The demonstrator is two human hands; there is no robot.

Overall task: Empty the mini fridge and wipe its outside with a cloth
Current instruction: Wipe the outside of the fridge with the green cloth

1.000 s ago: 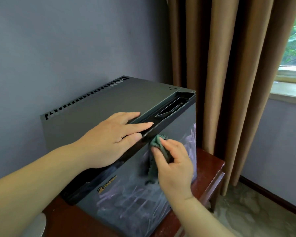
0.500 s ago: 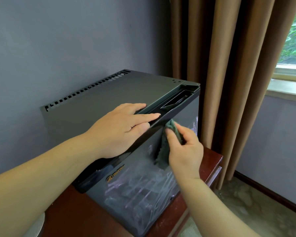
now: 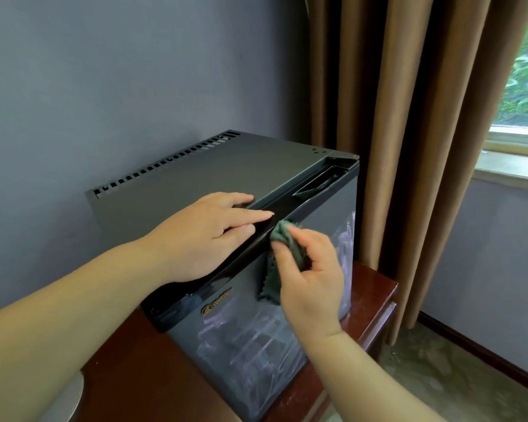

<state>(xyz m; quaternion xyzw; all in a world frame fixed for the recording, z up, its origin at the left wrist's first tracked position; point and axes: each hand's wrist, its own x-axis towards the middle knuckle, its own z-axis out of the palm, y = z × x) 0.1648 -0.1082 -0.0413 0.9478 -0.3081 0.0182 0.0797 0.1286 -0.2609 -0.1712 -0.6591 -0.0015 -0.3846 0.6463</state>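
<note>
While left hand (image 3: 201, 236) rests atop fridge (image 3: 171, 181), right hand (image 3: 310, 275) pinches cloth (image 3: 282, 239)

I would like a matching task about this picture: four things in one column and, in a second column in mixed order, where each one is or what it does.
Things:
1 left hand
2 right hand
3 green cloth
4 brown curtain

Places or states:
a hangs to the right of the mini fridge
b lies flat on the fridge's top, near its front edge
c pinches the cloth
d is held against the upper part of the fridge's front

Pairs: 1-b; 2-c; 3-d; 4-a
</note>
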